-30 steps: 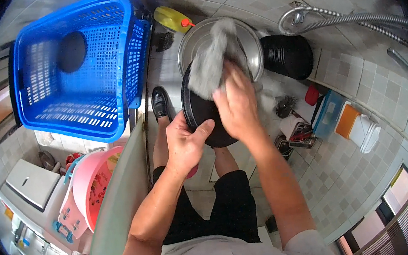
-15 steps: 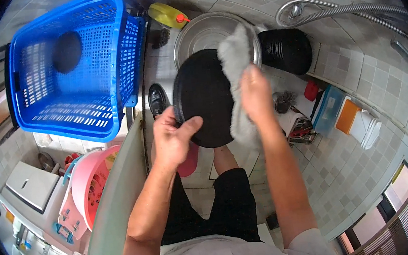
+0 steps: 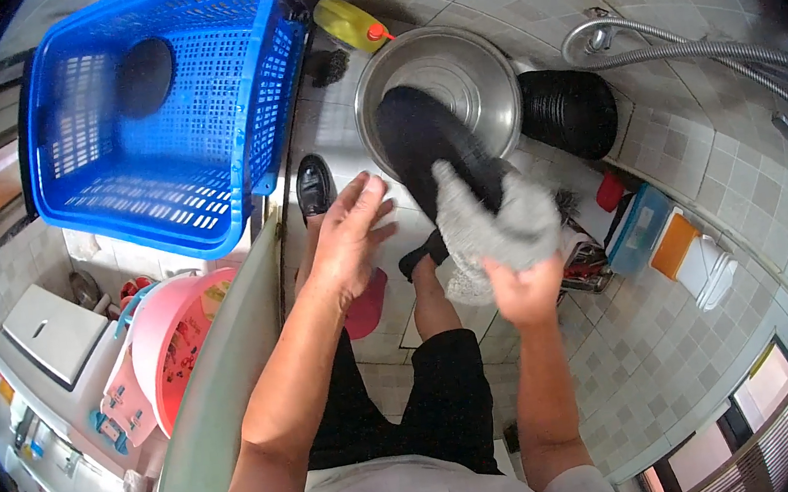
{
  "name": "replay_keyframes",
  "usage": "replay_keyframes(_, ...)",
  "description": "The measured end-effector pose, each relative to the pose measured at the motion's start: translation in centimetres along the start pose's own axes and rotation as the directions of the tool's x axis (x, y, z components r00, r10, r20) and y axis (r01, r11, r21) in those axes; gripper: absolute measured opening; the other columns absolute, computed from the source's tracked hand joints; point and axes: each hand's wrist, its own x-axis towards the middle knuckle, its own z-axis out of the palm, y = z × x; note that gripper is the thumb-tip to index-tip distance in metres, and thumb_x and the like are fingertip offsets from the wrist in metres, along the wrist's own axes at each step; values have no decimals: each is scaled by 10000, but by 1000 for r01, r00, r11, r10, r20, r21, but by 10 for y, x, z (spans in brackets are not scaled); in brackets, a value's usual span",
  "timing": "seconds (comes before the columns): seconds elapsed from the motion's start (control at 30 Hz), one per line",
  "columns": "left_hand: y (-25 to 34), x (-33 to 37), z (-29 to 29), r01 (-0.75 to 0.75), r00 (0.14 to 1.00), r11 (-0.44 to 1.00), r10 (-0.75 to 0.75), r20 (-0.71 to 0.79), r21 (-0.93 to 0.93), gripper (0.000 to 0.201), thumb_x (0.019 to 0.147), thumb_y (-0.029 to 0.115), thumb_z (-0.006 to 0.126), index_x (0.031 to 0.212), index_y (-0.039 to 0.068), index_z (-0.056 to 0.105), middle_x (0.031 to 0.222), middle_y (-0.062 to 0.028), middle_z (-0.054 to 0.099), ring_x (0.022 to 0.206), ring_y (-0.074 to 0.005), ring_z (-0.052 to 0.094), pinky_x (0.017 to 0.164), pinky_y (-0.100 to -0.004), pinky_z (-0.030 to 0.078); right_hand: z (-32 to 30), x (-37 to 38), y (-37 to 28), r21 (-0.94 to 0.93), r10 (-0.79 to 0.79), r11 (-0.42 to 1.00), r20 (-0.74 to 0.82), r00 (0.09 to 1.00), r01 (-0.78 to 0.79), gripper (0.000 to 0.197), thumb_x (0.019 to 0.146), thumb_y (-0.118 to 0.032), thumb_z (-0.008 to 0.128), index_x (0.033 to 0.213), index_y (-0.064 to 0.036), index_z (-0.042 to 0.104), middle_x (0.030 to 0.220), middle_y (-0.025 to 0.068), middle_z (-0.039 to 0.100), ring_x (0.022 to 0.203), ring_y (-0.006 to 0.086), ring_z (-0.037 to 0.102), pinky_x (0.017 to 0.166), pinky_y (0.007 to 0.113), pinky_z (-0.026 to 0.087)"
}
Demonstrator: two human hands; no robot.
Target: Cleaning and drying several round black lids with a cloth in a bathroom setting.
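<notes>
My left hand (image 3: 352,236) hovers open in the middle, fingers apart, with nothing in it. To its right, my right hand (image 3: 525,288) grips a grey fluffy cloth (image 3: 498,225), closed around it. Folded over the near edge of a round black tray (image 3: 423,137), the cloth appears to hold it too; motion smears both. The tray is tilted and partly overlaps a wide steel basin (image 3: 376,75) on the floor beyond. Another round black piece (image 3: 146,77) rests inside the large blue plastic basket (image 3: 234,90) at the upper left.
Behind the basin lies a yellow jug (image 3: 347,24) with a red cap. A ribbed black stack (image 3: 568,114) stands right of the basin, below a metal shower hose (image 3: 681,52). Pink basins (image 3: 159,343) and a pale green panel (image 3: 222,389) are at left. Plastic boxes (image 3: 640,230) line the right wall.
My left hand has let go of the tray and opened. The tray has turned and tilted away over the basin, with the cloth and my right hand lower and nearer me.
</notes>
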Motion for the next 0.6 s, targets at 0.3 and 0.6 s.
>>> replay_keyframes(0.3,28,-31,3,62,992,939,-22,123,-339,756,542,40,486,1296,7,522,1196,-177,614,1090,-344,594,982,-456,468,8,-30,-20,-135,-256,915,534,806,380,339,778,-119,694,1068,46,632,1046,225,652,976,405,631,867,470,507)
replay_keyframes(0.6,6,-22,-12,77,910,976,16,415,-206,734,609,-83,509,1338,2,494,1177,-102,633,1013,-212,628,911,-319,498,50,7,-25,-385,-216,813,498,840,437,256,725,-156,653,939,-16,661,1091,203,531,951,386,492,856,477,437)
